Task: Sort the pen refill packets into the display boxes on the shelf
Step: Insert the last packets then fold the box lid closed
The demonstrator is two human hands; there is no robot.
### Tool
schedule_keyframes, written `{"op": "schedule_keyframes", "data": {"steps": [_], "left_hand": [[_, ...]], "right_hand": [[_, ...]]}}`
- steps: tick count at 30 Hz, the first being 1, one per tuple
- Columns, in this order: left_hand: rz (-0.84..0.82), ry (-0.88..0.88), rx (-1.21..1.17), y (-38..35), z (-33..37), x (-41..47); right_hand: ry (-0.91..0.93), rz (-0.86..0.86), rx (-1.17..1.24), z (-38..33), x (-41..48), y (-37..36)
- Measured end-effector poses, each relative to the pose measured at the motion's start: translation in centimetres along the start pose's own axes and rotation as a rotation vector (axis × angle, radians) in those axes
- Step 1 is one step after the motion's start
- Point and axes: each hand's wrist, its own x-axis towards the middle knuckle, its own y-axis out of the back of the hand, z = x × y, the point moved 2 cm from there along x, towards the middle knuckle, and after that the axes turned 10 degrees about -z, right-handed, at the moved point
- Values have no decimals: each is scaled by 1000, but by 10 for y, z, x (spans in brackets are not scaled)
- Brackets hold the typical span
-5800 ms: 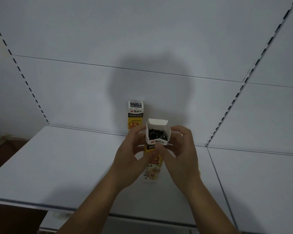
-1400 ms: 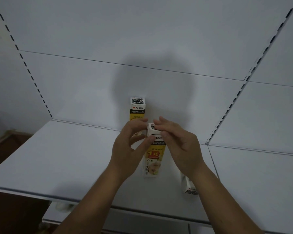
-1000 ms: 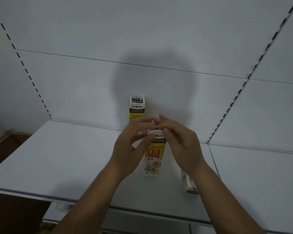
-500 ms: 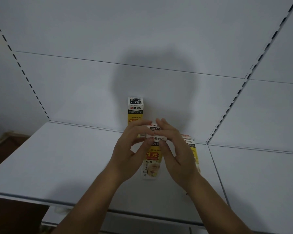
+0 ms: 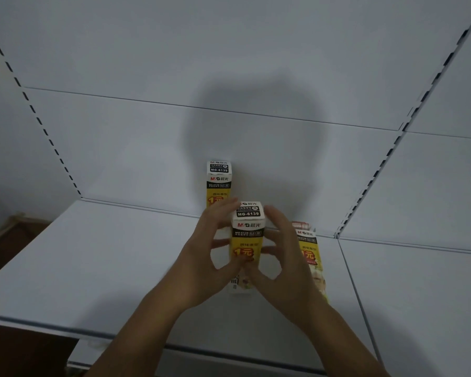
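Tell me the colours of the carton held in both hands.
The tall cardboard carton is white-topped, black-banded, yellow-bodied with red print; head view.

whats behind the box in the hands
A second yellow box stands upright further back, slightly left, near the shelf's back panel. Its lower part is covered by the left hand and the held box.

- The middle box (image 5: 247, 235) had a white top with a black label, a red-and-black logo, a black band, and a yellow body printed with a red "1".
- The rear box (image 5: 218, 180) bore the same scheme: white cap, black band, yellow body, red print.
- The right box (image 5: 307, 251) showed white, black, yellow and red, with a pale picture lower down.
- The shelf (image 5: 93, 254) and back panel (image 5: 229, 63) were plain greyish white.
- The upright (image 5: 392, 151) carried a row of dark slots.
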Motion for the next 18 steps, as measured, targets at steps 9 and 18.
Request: {"op": "schedule_keyframes", "data": {"steps": [9,18], "left_hand": [[17,-6,81,-5,-11,3],[5,127,506,15,-4,7]], "right_hand": [[-337,-97,-9,10,9,-3],[-394,-51,-187,47,74,17]]}}
